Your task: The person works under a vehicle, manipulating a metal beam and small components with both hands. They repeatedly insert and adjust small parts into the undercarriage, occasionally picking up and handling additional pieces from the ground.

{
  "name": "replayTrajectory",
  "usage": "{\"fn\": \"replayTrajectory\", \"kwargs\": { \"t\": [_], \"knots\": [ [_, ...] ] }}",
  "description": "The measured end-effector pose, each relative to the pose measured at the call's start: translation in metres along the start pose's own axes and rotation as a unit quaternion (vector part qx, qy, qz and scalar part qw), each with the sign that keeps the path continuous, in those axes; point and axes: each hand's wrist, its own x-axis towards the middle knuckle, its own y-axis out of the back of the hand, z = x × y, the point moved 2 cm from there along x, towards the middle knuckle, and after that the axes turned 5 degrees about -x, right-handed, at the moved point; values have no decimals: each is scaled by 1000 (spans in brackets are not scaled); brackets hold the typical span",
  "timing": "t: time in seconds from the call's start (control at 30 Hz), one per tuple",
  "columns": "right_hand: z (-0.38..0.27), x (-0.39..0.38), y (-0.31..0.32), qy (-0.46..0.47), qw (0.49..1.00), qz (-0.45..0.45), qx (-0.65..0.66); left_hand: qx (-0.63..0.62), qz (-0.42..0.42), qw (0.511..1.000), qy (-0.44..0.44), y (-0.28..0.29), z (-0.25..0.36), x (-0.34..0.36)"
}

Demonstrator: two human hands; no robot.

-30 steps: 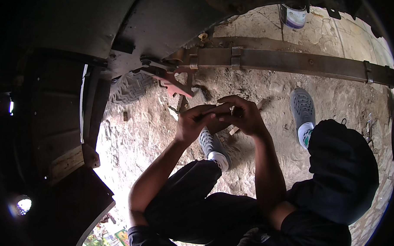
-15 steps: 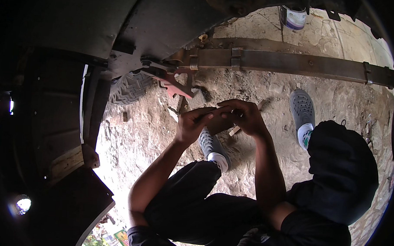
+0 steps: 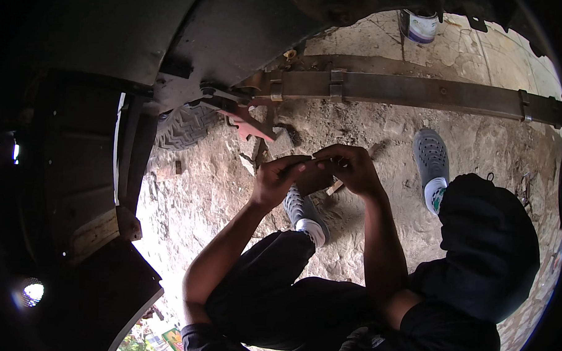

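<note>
Over my left shoe, both my hands meet at a small, dark brown, sheet-like piece (image 3: 315, 180). My left hand (image 3: 274, 179) has its fingers closed on the piece's left side. On the other side, my right hand (image 3: 354, 170) is curled, pinching the piece's upper edge with thumb and fingers. The piece hangs below the fingertips; its material is too dark to make out.
A leaf spring (image 3: 408, 92) with clamps runs across ahead of me. Left of it are a red metal bracket (image 3: 249, 122) and a treaded tyre (image 3: 183, 127). Dark vehicle panels (image 3: 77, 168) hang at the left. A paint can (image 3: 419, 27) stands beyond the spring.
My fingertips have shifted slightly along the top edge of the brown piece, and the hands have drawn a little apart. The rest looks the same.
</note>
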Motion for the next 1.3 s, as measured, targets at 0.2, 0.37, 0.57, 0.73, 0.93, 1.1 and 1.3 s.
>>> {"fn": "replayTrajectory", "kwargs": {
  "t": [0.2, 0.37, 0.57, 0.73, 0.93, 1.1, 1.3],
  "knots": [
    [0, 0, -2, -43, 998, 3, 53, 3, -7, 1000, -29, 2, -8, 2],
    [-7, 1, 0, -26, 999, 13, -36, -3, -10, 1000, -2, 2, -6, 3],
    [-2, 3, 0, -34, 999, 33, 9, -20, -18, 1000, 4, 0, -5, 3],
    [3, 2, -4, -23, 998, 51, 39, -21, -30, 999, -20, 3, -12, 5],
    [6, 1, 3, -55, 992, 77, 80, -165, -98, 981, 13, -4, 4, 0],
    [16, -1, -2, -44, 993, 35, 107, -101, -64, 993, 2, -4, -12, 4],
    [9, -3, -14, -40, 986, -11, 163, -47, -23, 999, 2, -7, -20, 6]
  ]
}}
